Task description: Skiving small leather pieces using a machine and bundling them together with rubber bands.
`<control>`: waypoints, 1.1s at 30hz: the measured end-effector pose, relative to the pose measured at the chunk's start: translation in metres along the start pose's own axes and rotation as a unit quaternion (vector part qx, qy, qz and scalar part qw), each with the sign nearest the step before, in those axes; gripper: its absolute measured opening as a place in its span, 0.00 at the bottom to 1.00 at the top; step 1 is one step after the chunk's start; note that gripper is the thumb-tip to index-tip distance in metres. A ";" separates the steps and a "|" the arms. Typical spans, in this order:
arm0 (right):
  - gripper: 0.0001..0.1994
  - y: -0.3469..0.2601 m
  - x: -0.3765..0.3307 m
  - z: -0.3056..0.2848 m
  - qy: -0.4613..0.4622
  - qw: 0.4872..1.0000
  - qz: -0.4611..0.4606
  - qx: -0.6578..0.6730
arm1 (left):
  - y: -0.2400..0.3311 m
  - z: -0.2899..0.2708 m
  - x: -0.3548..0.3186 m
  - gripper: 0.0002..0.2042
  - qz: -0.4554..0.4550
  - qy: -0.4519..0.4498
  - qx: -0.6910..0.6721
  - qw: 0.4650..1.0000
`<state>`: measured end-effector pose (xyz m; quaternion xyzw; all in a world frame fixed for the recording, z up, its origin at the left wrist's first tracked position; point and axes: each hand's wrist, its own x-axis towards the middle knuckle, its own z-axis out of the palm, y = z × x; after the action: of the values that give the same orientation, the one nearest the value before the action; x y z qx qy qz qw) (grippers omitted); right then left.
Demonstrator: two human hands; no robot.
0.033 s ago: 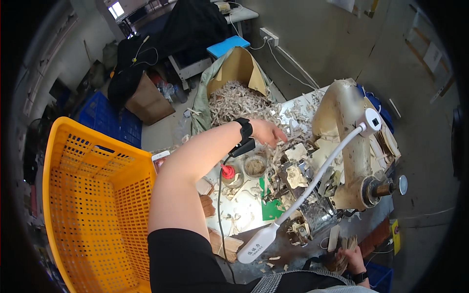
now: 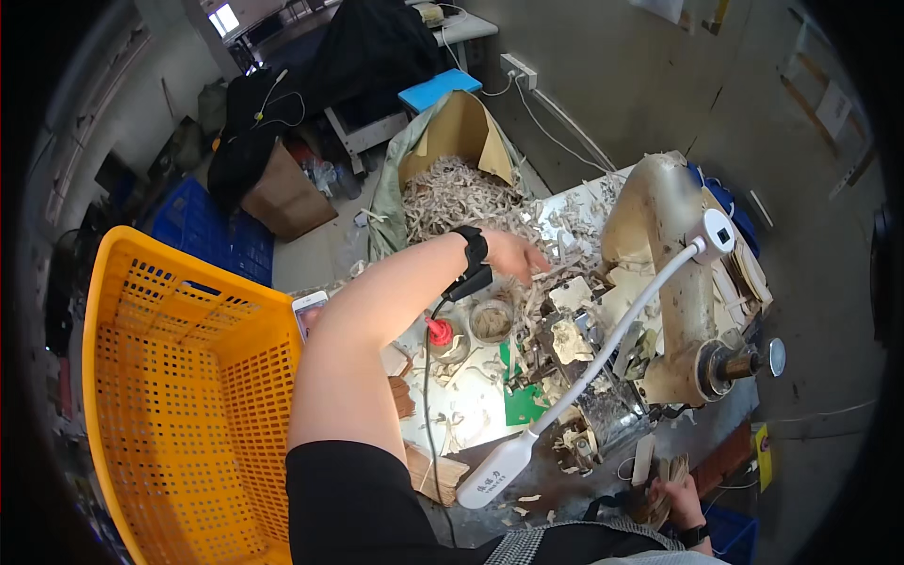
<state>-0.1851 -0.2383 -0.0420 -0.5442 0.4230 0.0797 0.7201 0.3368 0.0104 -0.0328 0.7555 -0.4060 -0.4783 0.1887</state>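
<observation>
We start at the left hand [image 2: 513, 255], stretched well out across the table [image 2: 476, 414], its fingers loosely bent among the pale scraps just beside the machine [image 2: 659, 273]; whether they pinch anything, we cannot tell. Over on the right, low by the body, we have the right hand [image 2: 684, 502] closed around a stack of thin tan pieces [image 2: 672, 468], near the table's front edge. Both wrists wear dark bands, and just below the left one sits a black object [image 2: 468, 285] with a dark cord [image 2: 427, 395] running toward us.

Moving outward, we find an open round jar [image 2: 491, 321] below the left hand, and beside it a bottle with a red cap [image 2: 440, 330]. There's a green patch [image 2: 521, 400] on the tabletop, and more tan pieces [image 2: 435, 472] lie stacked by the left elbow. Across the front of the beige machine arches a white gooseneck lamp [image 2: 603, 358], its broad end low toward us.

Beyond the left hand, we spot a great heap of shreds [image 2: 457, 193] spilling from a sack lined with brown board [image 2: 466, 132]. To our left stands a big yellow crate [image 2: 193, 386], a phone [image 2: 309, 309] at its near corner, with blue crates [image 2: 209, 231] and a cardboard box [image 2: 287, 193] behind.
</observation>
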 end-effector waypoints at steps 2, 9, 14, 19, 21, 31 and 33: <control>0.09 0.005 -0.001 -0.005 0.001 1.000 0.002 0.001 | -0.016 -0.027 0.000 0.31 -0.039 0.059 0.259 0.963; 0.10 0.001 -0.001 -0.008 0.001 1.000 -0.001 -0.019 | -0.054 -0.068 -0.064 0.17 -0.102 0.390 0.084 0.911; 0.08 -0.002 0.005 -0.003 -0.026 0.999 -0.027 -0.031 | -0.058 -0.055 -0.110 0.13 -0.080 0.382 0.006 0.921; 0.07 -0.005 0.010 -0.016 -0.070 0.996 -0.027 -0.039 | -0.035 -0.030 -0.170 0.11 -0.101 0.432 -0.036 0.896; 0.07 -0.013 0.007 -0.012 -0.076 0.996 -0.040 -0.015 | -0.015 -0.014 -0.190 0.11 -0.090 0.432 -0.080 0.894; 0.10 -0.075 -0.003 -0.014 -0.212 0.972 -0.094 -0.035 | 0.087 0.134 -0.269 0.10 -0.083 0.574 -0.134 0.804; 0.12 -0.087 0.001 -0.017 -0.248 0.962 -0.106 -0.042 | 0.121 0.180 -0.278 0.09 -0.110 0.592 -0.122 0.789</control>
<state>-0.1435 -0.2870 0.0189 -0.5789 0.1678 0.1531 0.7831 0.0675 0.1770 0.1223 0.9010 -0.0673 0.0001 0.4286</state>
